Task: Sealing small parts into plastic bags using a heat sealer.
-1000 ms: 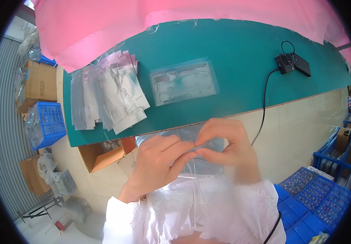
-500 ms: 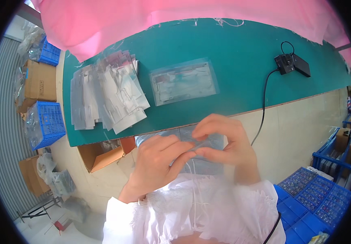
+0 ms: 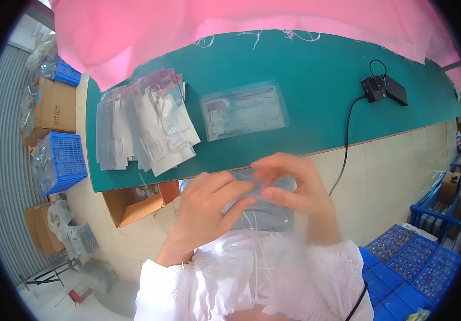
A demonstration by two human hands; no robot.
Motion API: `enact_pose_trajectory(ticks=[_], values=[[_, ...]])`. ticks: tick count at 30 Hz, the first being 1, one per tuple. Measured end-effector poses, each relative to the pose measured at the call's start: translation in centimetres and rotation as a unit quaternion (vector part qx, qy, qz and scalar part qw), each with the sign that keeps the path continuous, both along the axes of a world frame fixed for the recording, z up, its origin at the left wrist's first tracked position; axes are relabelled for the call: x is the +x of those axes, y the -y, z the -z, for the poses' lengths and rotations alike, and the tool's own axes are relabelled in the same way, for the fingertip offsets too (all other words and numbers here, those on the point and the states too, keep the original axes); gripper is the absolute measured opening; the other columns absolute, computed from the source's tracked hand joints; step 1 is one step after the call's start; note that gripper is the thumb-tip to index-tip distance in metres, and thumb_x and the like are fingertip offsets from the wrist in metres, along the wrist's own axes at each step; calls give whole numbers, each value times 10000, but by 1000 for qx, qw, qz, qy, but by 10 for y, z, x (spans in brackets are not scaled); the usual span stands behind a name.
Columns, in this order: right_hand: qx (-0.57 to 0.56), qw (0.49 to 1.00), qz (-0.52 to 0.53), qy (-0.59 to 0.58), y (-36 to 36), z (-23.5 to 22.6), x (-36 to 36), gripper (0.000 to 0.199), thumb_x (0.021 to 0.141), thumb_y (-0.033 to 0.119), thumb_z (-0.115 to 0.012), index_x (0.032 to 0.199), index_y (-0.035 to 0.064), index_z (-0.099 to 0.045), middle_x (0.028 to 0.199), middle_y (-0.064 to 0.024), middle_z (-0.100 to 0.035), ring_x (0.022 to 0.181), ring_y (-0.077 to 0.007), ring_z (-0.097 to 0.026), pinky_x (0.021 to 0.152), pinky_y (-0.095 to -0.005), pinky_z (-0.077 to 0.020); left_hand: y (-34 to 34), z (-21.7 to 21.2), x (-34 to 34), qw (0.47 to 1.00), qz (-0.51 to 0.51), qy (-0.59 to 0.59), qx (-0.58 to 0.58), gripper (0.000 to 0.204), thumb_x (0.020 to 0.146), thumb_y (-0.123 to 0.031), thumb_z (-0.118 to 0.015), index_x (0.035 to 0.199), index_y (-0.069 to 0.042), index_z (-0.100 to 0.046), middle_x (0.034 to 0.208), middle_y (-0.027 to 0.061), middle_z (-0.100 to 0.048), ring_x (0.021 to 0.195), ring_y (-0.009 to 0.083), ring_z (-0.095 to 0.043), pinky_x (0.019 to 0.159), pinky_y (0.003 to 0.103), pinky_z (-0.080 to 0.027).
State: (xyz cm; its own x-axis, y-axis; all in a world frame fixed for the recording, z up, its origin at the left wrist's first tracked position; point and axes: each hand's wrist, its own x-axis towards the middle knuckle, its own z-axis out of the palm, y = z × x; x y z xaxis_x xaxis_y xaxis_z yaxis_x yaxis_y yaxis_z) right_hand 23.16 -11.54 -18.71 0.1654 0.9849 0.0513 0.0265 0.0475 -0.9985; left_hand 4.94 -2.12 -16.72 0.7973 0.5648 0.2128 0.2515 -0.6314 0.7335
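Both hands are raised over my lap, just off the front edge of the green table [image 3: 316,125]. My left hand [image 3: 203,206] is half curled, thumb and forefinger bent toward each other; anything between them is too faint to name. Facing it, my right hand [image 3: 300,187] has its thumb and fingers apart, the fingertips smeared by motion, and nothing shows in its grasp. Beyond them lies a flat clear plastic pouch [image 3: 246,112] with greyish pieces inside. To its left, overlapping clear pouches with white cards [image 3: 161,128] form a loose pile.
A black device with a cable [image 3: 374,88] rests at the table's right. Pink cloth [image 3: 241,16] hangs along the far side. Blue crates [image 3: 67,160] and cardboard boxes [image 3: 56,104] stand at left, an open carton [image 3: 139,208] below the table, blue compartment trays [image 3: 412,257] lower right.
My right hand has drawn slightly away from the left, its thumb and fingers parting. My left hand has barely moved. The whole view has shifted slightly.
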Motion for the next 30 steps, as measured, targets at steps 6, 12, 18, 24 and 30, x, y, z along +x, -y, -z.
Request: enact_pose_trajectory(ticks=[6, 12, 18, 24, 30], values=[[17, 992, 30, -124, 7, 22, 5, 175, 789, 3, -691, 961, -6, -662, 901, -94, -611, 736, -160, -596, 657, -285, -505, -17, 1, -18, 999, 23, -48, 6, 441, 630, -213, -830, 1036, -108, -693, 779, 23, -626, 639, 216, -532, 587, 303, -390], [115, 939, 80, -314, 11, 43, 9, 214, 819, -28, -615, 1031, -3, -599, 891, -73, -583, 794, -152, -585, 643, -293, -513, -40, 11, -58, 972, -10, 14, -236, 446, 645, -17, -800, 1068, -59, -664, 818, 16, -649, 720, 106, -569, 595, 231, -415], [5, 981, 72, -182, 13, 37, 11, 238, 793, 63, -665, 1014, 45, -580, 869, -65, -612, 809, -170, -604, 728, -312, -491, -30, 27, -52, 906, -94, 177, -373, 306, 689, 82, -729, 970, -10, -651, 804, -5, -615, 670, 61, -538, 591, 196, -410], [-25, 998, -55, 32, -10, 6, -9, 286, 825, 83, -667, 1101, 16, -631, 878, -40, -649, 813, -131, -600, 760, -283, -463, -32, 16, -36, 937, 20, 65, -342, 302, 707, 65, -725, 989, -15, -652, 752, -20, -576, 656, 45, -508, 579, 200, -394], [-81, 994, -57, -53, -13, 19, -11, 131, 873, 124, -685, 957, 38, -631, 779, 6, -611, 717, -71, -552, 651, -239, -438, -36, 36, -37, 887, -8, 123, -446, 396, 756, -41, -745, 1128, -14, -613, 766, 5, -591, 708, 52, -523, 613, 197, -403]])
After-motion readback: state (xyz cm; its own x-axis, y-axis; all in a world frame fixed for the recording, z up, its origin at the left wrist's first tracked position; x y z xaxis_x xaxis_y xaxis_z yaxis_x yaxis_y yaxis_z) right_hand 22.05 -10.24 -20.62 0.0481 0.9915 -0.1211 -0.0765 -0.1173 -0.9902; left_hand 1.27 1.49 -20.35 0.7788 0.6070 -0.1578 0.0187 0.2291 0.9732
